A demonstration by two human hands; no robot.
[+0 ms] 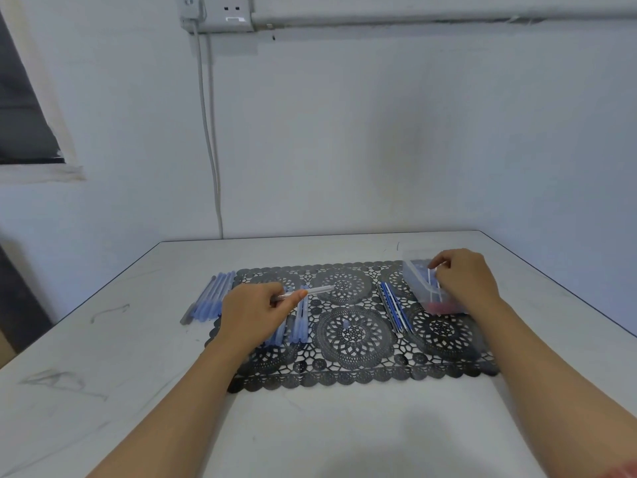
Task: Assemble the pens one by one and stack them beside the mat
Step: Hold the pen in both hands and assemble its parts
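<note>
A black lace-pattern mat (355,336) lies on the white table. My left hand (251,312) holds a clear pen barrel (310,292) level over the mat's left part. My right hand (465,281) is at a small clear plastic bag (418,282) of small parts on the mat's right side, fingers pinched at something thin and white; what it is I cannot tell. Several ink refills (394,310) lie side by side on the mat. A few capped pens (301,320) rest on the mat beside my left hand. Several assembled blue pens (212,298) lie off the mat's left edge.
A small pale blue cap (346,325) sits at the mat's middle. The white table (344,426) meets the wall at its far edge, and its right edge (558,288) runs diagonally close to my right hand. A cable (210,139) hangs down the wall.
</note>
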